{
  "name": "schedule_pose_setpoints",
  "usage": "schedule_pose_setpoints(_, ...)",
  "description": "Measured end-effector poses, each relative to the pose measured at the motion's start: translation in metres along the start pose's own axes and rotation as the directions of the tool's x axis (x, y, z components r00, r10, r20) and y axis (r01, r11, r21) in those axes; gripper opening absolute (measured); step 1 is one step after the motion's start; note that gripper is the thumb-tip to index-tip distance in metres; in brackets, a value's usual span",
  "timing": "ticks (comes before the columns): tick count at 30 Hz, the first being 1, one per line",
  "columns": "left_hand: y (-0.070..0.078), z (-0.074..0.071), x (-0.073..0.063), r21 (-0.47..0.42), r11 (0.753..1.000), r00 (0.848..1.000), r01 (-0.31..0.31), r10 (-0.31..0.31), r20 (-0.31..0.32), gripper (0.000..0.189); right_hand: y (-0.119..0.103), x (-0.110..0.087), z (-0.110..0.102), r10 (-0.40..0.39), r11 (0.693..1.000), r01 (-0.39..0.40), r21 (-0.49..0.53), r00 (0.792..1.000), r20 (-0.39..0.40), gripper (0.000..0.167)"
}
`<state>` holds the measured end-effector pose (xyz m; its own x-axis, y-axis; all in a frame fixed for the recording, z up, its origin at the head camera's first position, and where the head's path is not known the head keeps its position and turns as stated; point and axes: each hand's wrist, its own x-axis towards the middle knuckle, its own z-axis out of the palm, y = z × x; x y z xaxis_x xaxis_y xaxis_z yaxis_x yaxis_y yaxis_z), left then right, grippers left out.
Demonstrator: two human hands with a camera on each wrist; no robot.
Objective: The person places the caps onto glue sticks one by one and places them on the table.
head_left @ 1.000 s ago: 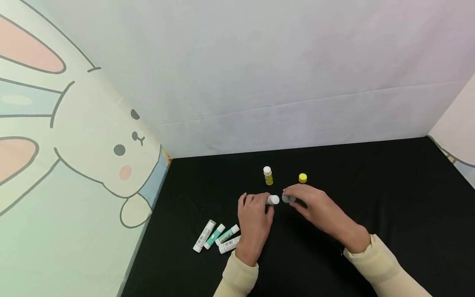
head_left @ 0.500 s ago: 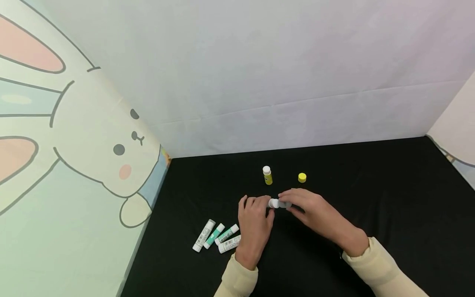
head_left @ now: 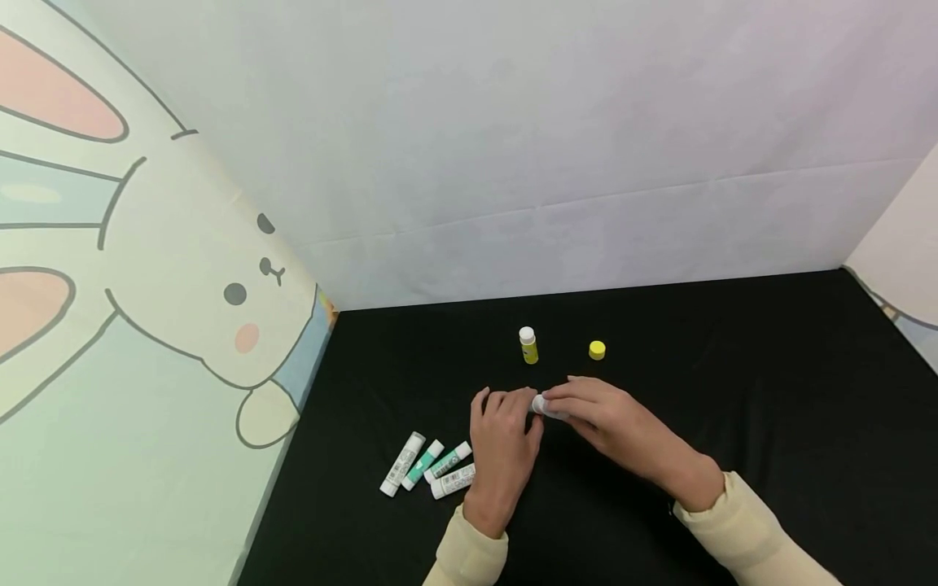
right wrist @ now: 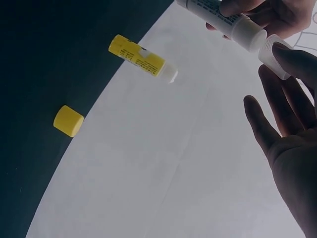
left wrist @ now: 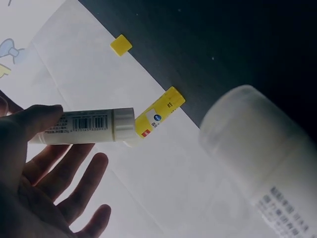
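Translucent cap meets white glue stick mid-table; the gap I saw a second ago has gone.

Left to right from my remote seat: the rabbit-printed wall bounds the left side, and four glue sticks lie clustered as before, the rightmost partly hidden by the left hand, which pinches the white glue stick. Beyond it the yellow glue stick stands upright, unmoved. The right hand, shifted leftward, holds the translucent cap between thumb and fingers at the stick's end; I cannot tell whether it is seated. The yellow cap sits beyond that hand, short of the pale backdrop. My widest room is black cloth, running to the right edge.
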<state>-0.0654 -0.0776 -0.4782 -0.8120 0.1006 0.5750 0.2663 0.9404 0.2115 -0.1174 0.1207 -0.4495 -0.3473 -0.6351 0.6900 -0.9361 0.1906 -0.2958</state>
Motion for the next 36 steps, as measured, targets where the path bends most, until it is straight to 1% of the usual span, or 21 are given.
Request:
schedule_pose_setpoints(1,-0.0002,0.0001,-0.0003,-0.001,1.0,1.0,-0.007,0.006,-0.008,0.03,0.0,0.0002,0.0002,-0.01,1.0,0.01,0.001,1.0,-0.005,0.067)
schedule_pose_setpoints(2,-0.0001,-0.0001,-0.0004,-0.002,1.0,1.0,-0.012,0.011,-0.013,0.03,0.0001,0.0001,0.0005,-0.018,1.0,0.018,-0.001,1.0,-0.009,0.06)
schedule_pose_setpoints(4,0.0001,-0.0001,-0.0006,-0.006,1.0,0.999,-0.021,0.021,-0.024,0.031,0.0001,0.0,0.0012,-0.029,1.0,0.029,-0.006,0.999,-0.016,0.06)
schedule_pose_setpoints(6,0.0002,-0.0002,-0.0007,-0.008,1.0,0.999,-0.03,0.03,-0.033,0.031,0.0005,-0.0006,0.0022,-0.035,0.999,0.035,-0.011,0.999,-0.025,0.036)
schedule_pose_setpoints(7,0.0001,-0.0002,-0.0009,-0.008,0.999,0.999,-0.035,0.035,-0.038,0.032,0.0005,-0.0008,0.0026,-0.036,0.999,0.036,-0.013,0.999,-0.029,0.027)
schedule_pose_setpoints(8,0.0,0.0001,-0.0011,-0.008,0.999,0.998,-0.042,0.041,-0.043,0.032,0.0005,-0.0011,0.0031,-0.035,0.999,0.035,-0.016,0.999,-0.031,0.024)
schedule_pose_setpoints(9,-0.0003,0.0005,-0.0014,-0.009,0.999,0.998,-0.049,0.048,-0.048,0.032,0.0006,-0.0013,0.0035,-0.034,0.999,0.033,-0.019,0.999,-0.034,0.024)
schedule_pose_setpoints(10,-0.0005,0.0006,-0.0015,-0.011,0.998,0.997,-0.055,0.054,-0.052,0.033,0.0008,-0.0017,0.0039,-0.032,0.999,0.032,-0.02,0.999,-0.035,0.031)
schedule_pose_setpoints(11,-0.0009,0.0009,-0.0018,-0.012,0.998,0.997,-0.061,0.06,-0.055,0.033,0.0011,-0.0022,0.0042,-0.031,0.999,0.031,-0.021,0.999,-0.038,0.042)
schedule_pose_setpoints(16,-0.0022,0.0023,-0.0034,-0.017,0.997,0.995,-0.077,0.076,-0.058,0.033,0.0017,-0.004,0.004,0.007,1.0,-0.007,-0.018,1.0,-0.007,0.044)
schedule_pose_setpoints(18,-0.0025,0.0029,-0.0039,-0.018,0.996,0.995,-0.083,0.081,-0.059,0.034,0.0018,-0.0046,0.0039,0.021,1.0,-0.021,-0.011,1.0,0.006,0.042)
schedule_pose_setpoints(20,-0.0025,0.0031,-0.0044,-0.015,0.996,0.994,-0.09,0.089,-0.06,0.036,0.0016,-0.0044,0.0045,0.012,1.0,-0.012,-0.014,1.0,0.006,0.027)
schedule_pose_setpoints(21,-0.0024,0.0031,-0.0045,-0.014,0.995,0.994,-0.095,0.094,-0.061,0.036,0.0013,-0.004,0.0048,0.001,1.0,-0.001,-0.016,1.0,0.001,0.023)
schedule_pose_setpoints(22,-0.0023,0.0031,-0.0047,-0.012,0.995,0.993,-0.101,0.1,-0.065,0.036,0.001,-0.0036,0.0054,-0.011,1.0,0.011,-0.021,1.0,-0.004,0.026)
schedule_pose_setpoints(25,-0.0018,0.0027,-0.005,0.003,0.994,0.992,-0.112,0.112,-0.061,0.035,-0.0001,-0.0017,0.007,-0.041,0.998,0.04,-0.044,0.999,-0.024,0.051)
schedule_pose_setpoints(27,-0.0018,0.0028,-0.005,0.008,0.993,0.991,-0.121,0.121,-0.064,0.033,-0.0006,-0.0014,0.0078,-0.043,0.998,0.041,-0.056,0.999,-0.032,0.054)
schedule_pose_setpoints(30,-0.0018,0.0031,-0.0053,0.014,0.992,0.99,-0.125,0.125,-0.06,0.032,-0.0011,-0.0013,0.0085,-0.029,0.997,0.027,-0.071,0.999,-0.033,0.048)
schedule_pose_setpoints(34,-0.0021,0.0029,-0.0055,0.007,0.991,0.99,-0.131,0.131,-0.059,0.034,-0.0018,-0.0022,0.0088,0.011,0.996,-0.012,-0.089,1.0,-0.008,0.03)
schedule_pose_setpoints(36,-0.0023,0.0026,-0.0054,0.0,0.991,0.989,-0.135,0.135,-0.06,0.034,-0.0022,-0.0029,0.009,0.032,0.995,-0.032,-0.094,0.999,0.001,0.028)
